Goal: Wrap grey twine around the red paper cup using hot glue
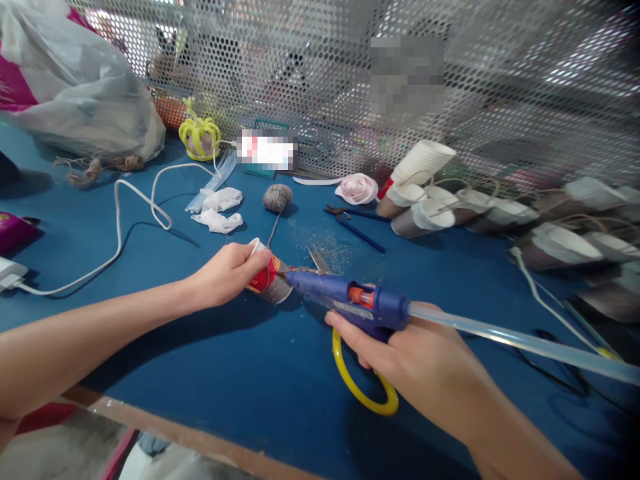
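Spreading across the frame, a blue tabletop [235, 387] with a brown front edge [200, 440] at lower left; pale crumbs [333, 250] scattered at centre. Beyond, across the top: a grey perforated metal screen [330, 80], blurred shapes behind.

Right hand [410, 353], lower right of centre, wrapped around a blue glue gun [325, 291] with a clear stick at its rear. Left hand [230, 272], centre, gripping a red-and-grey paper cup [276, 291], tilted; nozzle at its side, contact uncertain, interior hidden. Grey yarn ball [277, 198] just past it, strand running to the cup.

Right side: grey-brown cups [423, 220] with white rims and twine handles; contents unclear. Upper left: yellow ribbed basket [200, 141], pale violet object inside; bulky whitish plastic bag [95, 93], contents hidden.
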Action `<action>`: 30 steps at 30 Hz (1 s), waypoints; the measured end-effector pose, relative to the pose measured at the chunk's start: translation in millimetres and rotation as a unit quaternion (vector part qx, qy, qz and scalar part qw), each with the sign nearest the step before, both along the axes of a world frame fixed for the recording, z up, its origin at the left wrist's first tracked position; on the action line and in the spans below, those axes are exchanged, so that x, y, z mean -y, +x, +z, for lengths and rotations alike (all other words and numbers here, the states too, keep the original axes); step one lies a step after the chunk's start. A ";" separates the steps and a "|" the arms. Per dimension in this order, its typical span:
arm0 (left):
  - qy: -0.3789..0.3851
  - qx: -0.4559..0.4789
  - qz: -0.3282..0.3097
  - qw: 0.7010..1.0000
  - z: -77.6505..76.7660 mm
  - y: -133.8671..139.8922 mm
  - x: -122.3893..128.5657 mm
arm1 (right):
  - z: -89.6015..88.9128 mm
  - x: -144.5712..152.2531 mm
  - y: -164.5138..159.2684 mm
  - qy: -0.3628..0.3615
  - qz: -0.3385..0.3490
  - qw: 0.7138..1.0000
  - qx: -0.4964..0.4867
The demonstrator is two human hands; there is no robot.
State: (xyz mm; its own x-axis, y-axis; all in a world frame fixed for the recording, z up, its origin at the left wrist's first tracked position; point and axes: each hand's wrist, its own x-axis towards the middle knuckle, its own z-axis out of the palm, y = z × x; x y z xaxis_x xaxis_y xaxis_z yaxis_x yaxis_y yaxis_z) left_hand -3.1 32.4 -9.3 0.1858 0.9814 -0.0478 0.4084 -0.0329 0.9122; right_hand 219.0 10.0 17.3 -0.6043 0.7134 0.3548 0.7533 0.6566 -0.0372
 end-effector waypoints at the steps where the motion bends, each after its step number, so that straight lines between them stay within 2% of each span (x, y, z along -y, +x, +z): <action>1: 0.001 0.000 0.000 1.000 0.0 -0.1 0.1 | 1.0 1.1 -0.6 -0.001 -0.005 1.000 0.001; 5: 0.000 0.003 0.002 1.000 -1.0 -0.3 -0.1 | 12.6 5.9 -6.5 -0.033 0.019 0.999 0.000; 10: -0.001 0.004 0.004 1.000 -1.7 0.0 -0.5 | 22.3 4.9 -13.8 -0.089 -0.055 0.993 -0.060; 16: 0.004 0.002 0.003 1.000 0.0 0.1 0.2 | 29.8 4.2 -17.7 -0.150 -0.059 0.986 -0.051; 20: -0.001 0.004 0.004 1.000 0.1 0.3 -0.1 | 31.9 7.3 -21.1 -0.145 -0.067 0.984 -0.079; 26: 0.004 0.005 -0.001 1.000 -1.0 0.1 -0.5 | 30.8 4.7 -19.3 -0.137 -0.085 0.985 -0.059; 30: 0.002 -0.001 -0.004 1.000 -0.2 -0.1 -0.4 | 31.2 6.5 -19.9 -0.145 -0.066 0.986 -0.051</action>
